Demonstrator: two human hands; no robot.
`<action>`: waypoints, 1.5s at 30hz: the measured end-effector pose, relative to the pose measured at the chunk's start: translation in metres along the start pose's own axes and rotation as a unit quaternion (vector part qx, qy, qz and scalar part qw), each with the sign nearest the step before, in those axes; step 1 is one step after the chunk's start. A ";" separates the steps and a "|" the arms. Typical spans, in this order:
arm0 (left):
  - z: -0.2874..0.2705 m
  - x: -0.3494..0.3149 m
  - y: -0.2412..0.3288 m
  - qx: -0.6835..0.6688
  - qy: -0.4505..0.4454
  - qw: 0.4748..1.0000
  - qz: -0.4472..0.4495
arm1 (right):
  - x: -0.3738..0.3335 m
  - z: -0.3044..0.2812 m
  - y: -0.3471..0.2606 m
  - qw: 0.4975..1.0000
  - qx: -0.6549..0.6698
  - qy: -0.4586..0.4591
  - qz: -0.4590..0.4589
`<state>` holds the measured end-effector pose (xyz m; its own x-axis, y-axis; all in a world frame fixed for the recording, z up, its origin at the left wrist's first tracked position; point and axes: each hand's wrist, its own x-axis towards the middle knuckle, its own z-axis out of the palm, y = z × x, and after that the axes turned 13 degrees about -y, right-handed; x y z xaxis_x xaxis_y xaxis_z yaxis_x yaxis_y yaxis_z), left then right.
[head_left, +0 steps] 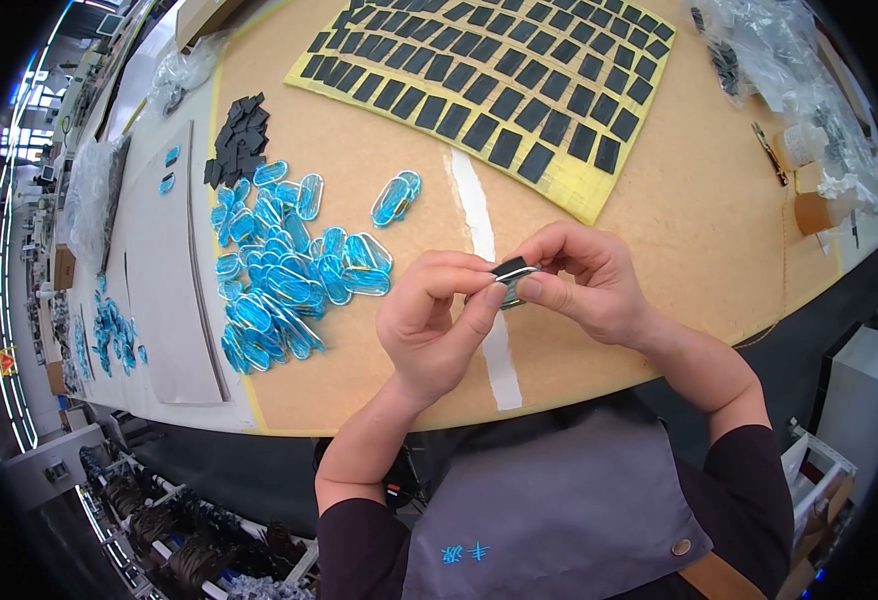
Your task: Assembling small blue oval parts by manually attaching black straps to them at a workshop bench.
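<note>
Over the middle of the table, my left hand [427, 325] and my right hand [599, 285] meet, thumbs and fingertips pinched. Between them is a small black rectangular piece [508, 267], pressed against a white-edged piece [513, 290] with a bluish-green face. Fingertips hide much of both. To the left lies a heap of blue oval pieces with white rims [277, 270]. A few more blue ovals [396, 199] rest apart from it, nearer my hands. Behind the heap is a pile of loose black flat pieces [239, 142].
A yellow-surfaced board [591, 205] carrying rows of black rectangles lies at the back. A white strip [499, 365] runs under my hands. At right are tweezers or snips [771, 155], brown containers [812, 213] and clear plastic bags [774, 60]. Grey sheets [174, 290] lie left.
</note>
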<state>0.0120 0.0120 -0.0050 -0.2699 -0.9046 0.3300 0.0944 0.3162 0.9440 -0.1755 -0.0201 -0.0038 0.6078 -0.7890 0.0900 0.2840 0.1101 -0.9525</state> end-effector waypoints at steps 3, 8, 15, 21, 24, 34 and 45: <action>0.002 0.002 0.002 -0.010 0.004 1.000 -0.005 | -0.002 -0.002 0.002 0.999 -0.022 -0.022 0.014; 0.006 0.002 0.002 -0.035 0.012 0.999 -0.014 | -0.001 0.005 0.004 0.995 0.095 0.004 0.021; 0.008 0.002 0.000 -0.060 0.016 0.998 -0.033 | -0.003 0.005 0.003 0.996 0.087 0.012 0.020; 0.008 0.002 -0.001 -0.126 0.032 0.989 -0.066 | -0.002 0.001 0.002 0.997 0.071 0.009 0.039; 0.005 0.004 -0.002 -0.156 0.039 0.985 -0.064 | 0.000 0.001 0.001 0.998 0.046 0.010 0.039; 0.001 0.002 -0.009 0.007 0.031 0.999 -0.016 | 0.000 0.001 0.004 0.999 0.005 0.028 0.030; 0.004 0.005 -0.002 -0.140 0.045 0.987 -0.062 | 0.000 0.001 0.000 0.998 0.044 0.001 0.036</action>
<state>0.0069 0.0081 -0.0056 -0.2117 -0.9570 0.1986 0.3298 0.1213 0.9362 -0.1749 -0.0198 -0.0037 0.6266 -0.7790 0.0219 0.3045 0.2189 -0.9270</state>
